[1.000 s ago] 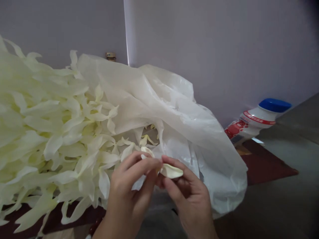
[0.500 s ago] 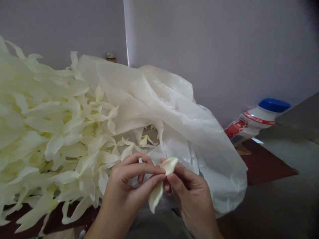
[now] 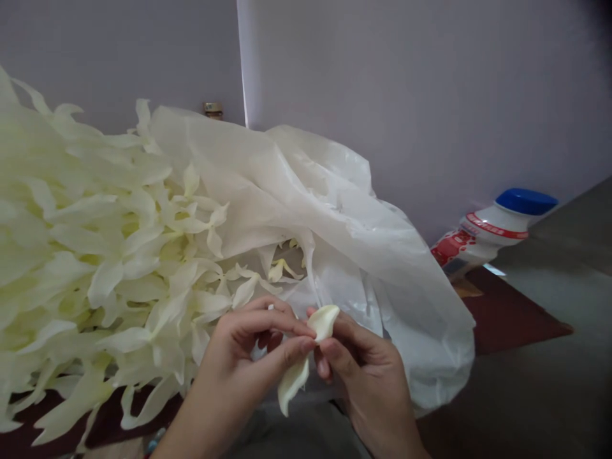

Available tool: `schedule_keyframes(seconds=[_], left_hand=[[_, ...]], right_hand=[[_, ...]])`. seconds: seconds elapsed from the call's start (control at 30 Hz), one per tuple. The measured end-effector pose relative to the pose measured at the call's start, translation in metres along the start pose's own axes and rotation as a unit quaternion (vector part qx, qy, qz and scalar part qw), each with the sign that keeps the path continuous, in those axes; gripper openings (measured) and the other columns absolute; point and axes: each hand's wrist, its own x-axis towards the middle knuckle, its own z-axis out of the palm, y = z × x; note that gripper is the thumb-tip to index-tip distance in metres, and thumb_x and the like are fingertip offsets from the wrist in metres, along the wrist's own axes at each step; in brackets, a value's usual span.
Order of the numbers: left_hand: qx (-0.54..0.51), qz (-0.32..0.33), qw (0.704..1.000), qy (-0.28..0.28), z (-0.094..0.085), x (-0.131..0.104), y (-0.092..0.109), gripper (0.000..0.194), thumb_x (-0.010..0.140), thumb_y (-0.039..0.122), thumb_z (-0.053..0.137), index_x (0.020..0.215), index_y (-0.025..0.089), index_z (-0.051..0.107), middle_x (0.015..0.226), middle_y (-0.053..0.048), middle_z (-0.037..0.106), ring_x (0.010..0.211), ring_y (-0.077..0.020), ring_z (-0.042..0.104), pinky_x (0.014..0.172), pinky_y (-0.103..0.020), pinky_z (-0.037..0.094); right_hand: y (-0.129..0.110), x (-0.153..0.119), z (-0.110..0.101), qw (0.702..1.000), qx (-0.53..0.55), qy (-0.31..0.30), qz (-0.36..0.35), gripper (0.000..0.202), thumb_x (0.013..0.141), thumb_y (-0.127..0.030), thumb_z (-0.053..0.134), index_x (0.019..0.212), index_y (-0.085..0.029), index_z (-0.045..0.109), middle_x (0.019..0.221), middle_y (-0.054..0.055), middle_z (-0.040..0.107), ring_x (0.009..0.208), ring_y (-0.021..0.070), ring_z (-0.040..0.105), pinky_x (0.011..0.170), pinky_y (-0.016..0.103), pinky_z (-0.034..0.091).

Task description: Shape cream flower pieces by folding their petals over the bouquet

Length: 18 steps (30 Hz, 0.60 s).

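Note:
Between my two hands is a pale cream flower [image 3: 323,322], with one petal pointing up and another [image 3: 292,384] hanging below the fingers. My left hand [image 3: 258,344] pinches it between thumb and forefinger, the other fingers curled behind. Close against those fingertips, my right hand [image 3: 368,370] also grips the flower with thumb and fingers. The middle of the flower is hidden by the fingertips. Just left of my hands spreads a large heap of similar white flowers [image 3: 105,248]. Behind them lies a crumpled white plastic bag [image 3: 344,223], with a few blossoms [image 3: 282,269] at its opening.
A white bottle [image 3: 482,229] with a blue cap and red label leans at the right by the wall. Under it shows a dark red surface [image 3: 514,315] with a pointed corner. A small jar-like object [image 3: 213,109] stands behind the bag near the wall's corner.
The hanging petal has swung slightly down and to the left. The upper petal has tilted a little, and my left fingers have shifted slightly. The heap, bag and bottle stay in place.

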Motion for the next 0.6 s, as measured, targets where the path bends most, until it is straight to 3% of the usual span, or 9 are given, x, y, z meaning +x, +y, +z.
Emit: schedule_keyframes(seconds=[0.23, 0.4, 0.5, 0.6], left_hand=[[-0.024, -0.027, 0.999, 0.000, 0.0018, -0.0016, -0.0029, 0.007, 0.085, 0.031, 0.080, 0.080, 0.026, 0.082, 0.080, -0.004, 0.067, 0.080, -0.0158, 0.060, 0.066, -0.023, 0.044], [-0.037, -0.050, 0.998, -0.026, 0.0016, 0.0017, 0.0021, 0.014, 0.085, 0.027, 0.077, 0.073, 0.021, 0.077, 0.078, -0.004, 0.068, 0.072, -0.0156, 0.063, 0.061, -0.024, 0.046], [-0.001, -0.017, 1.000, -0.013, 0.0031, 0.0020, 0.0036, 0.014, 0.085, 0.024, 0.076, 0.072, 0.021, 0.076, 0.074, -0.003, 0.068, 0.072, -0.0162, 0.064, 0.063, -0.024, 0.048], [0.064, 0.066, 0.995, 0.036, 0.0079, -0.0002, 0.0056, 0.009, 0.083, 0.016, 0.074, 0.078, 0.022, 0.078, 0.074, -0.002, 0.070, 0.070, -0.0134, 0.062, 0.064, -0.022, 0.048]], right_hand=[[-0.0012, 0.0007, -0.0006, 0.999, -0.035, -0.003, -0.003, 0.023, 0.083, -0.043, 0.081, 0.073, -0.022, 0.078, 0.058, -0.004, 0.051, 0.048, 0.0086, 0.049, 0.046, 0.019, 0.048], [-0.0037, -0.0011, 0.0012, 0.997, -0.065, 0.006, -0.029, 0.024, 0.086, -0.041, 0.078, 0.072, -0.022, 0.077, 0.057, -0.004, 0.050, 0.046, 0.0089, 0.049, 0.045, 0.019, 0.049], [-0.0057, -0.0013, 0.0026, 0.996, -0.074, -0.002, -0.043, 0.023, 0.088, -0.038, 0.076, 0.072, -0.021, 0.077, 0.061, -0.003, 0.055, 0.047, 0.0086, 0.052, 0.047, 0.018, 0.050], [-0.0045, -0.0013, 0.0019, 0.993, -0.089, -0.001, -0.082, 0.016, 0.091, -0.032, 0.073, 0.079, -0.025, 0.081, 0.071, 0.000, 0.065, 0.057, 0.0113, 0.061, 0.053, 0.019, 0.053]])
